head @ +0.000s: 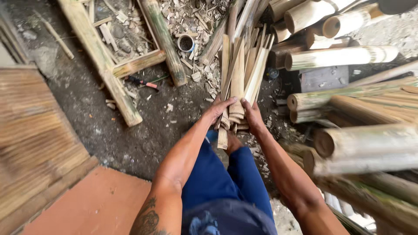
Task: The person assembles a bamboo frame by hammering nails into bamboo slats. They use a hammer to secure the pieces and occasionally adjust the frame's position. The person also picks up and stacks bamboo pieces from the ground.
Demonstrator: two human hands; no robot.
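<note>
**Between the knees: squaring up a bundle of split bamboo**

Nearest the camera, blue trousers and two bare forearms lead down to the work. Both hands close on the near end of a bundle of slats, which leans away from the person with its far ends fanned over the dirt floor. The left hand wraps the left side, fingers curled over the top slat; the right hand clamps the right side, thumb inward. Both are clenched on the bundle, not loose.

To do this well, as I judge it, the grip should stay low on the butt ends, with even pressure from both sides so the short slats hanging under the hands do not slip out. The far tips are splayed, so squeezing and tapping the near ends level would tighten the lot. Split edges are sharp; sliding the palms along them risks cuts.

Right of the hands lies a stack of round poles. Further off, a bamboo frame rests on the floor, with a small cup among chips beyond it.
</note>
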